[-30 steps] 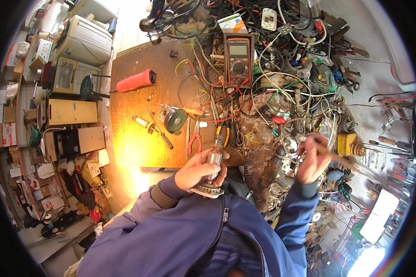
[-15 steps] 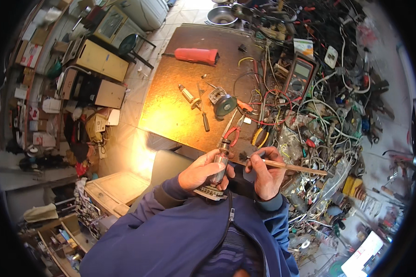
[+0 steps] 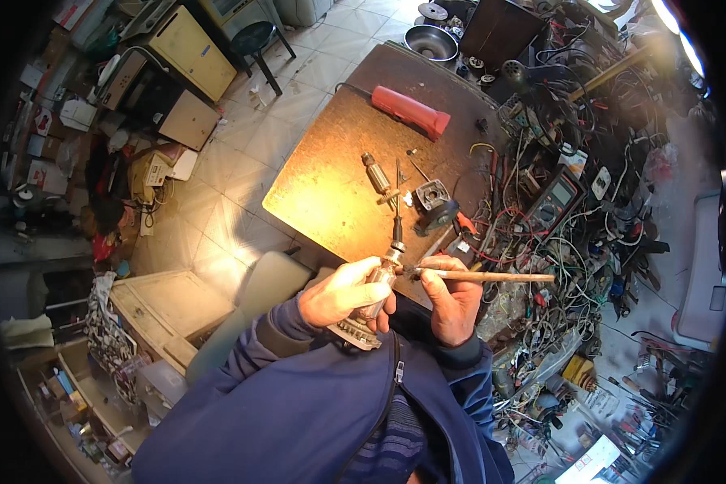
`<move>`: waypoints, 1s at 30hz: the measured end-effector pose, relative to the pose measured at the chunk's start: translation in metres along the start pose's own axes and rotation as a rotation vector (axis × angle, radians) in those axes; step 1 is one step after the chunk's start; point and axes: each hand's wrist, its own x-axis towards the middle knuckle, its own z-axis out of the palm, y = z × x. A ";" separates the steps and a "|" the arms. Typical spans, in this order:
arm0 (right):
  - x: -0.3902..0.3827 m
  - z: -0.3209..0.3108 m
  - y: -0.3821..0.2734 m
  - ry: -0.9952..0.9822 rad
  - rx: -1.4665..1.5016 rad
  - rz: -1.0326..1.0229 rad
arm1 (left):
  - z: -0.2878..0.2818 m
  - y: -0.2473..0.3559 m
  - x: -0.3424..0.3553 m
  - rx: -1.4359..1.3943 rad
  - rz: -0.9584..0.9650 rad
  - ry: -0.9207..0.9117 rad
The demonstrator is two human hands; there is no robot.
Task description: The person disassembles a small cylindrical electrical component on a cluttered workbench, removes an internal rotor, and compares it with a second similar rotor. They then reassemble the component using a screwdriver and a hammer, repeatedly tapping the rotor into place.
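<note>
My left hand is closed around a motor armature, held upright with its commutator end on top. A toothed metal plate sits at the armature's lower end. Between the fingers of my right hand is a brush with a long wooden handle, pointing left. Its dark bristles are at or very near the upper part of the armature; contact cannot be told. Beyond my hands, on the wooden table, lie another armature, a screwdriver, and a metal gear housing beside a dark disc.
A red tool casing lies at the table's far side. Tangled cables and a multimeter crowd the right. A stool stands beyond the table's left corner, and a wooden drawer cabinet is at left.
My right hand has moved left, bringing the brush's bristles up to the armature. The armature leans a little more to the right. The view has swung, so the table appears farther right.
</note>
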 end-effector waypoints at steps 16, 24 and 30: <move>0.087 0.153 0.034 0.276 -0.003 -0.142 | -0.150 0.093 -0.014 -0.010 -0.140 -0.213; 0.090 0.157 0.024 0.193 -0.186 -0.351 | -0.161 0.111 -0.011 -0.042 -0.159 -0.255; 0.095 0.161 0.016 0.487 -0.770 -0.548 | -0.144 0.116 -0.009 -0.077 -0.160 -0.187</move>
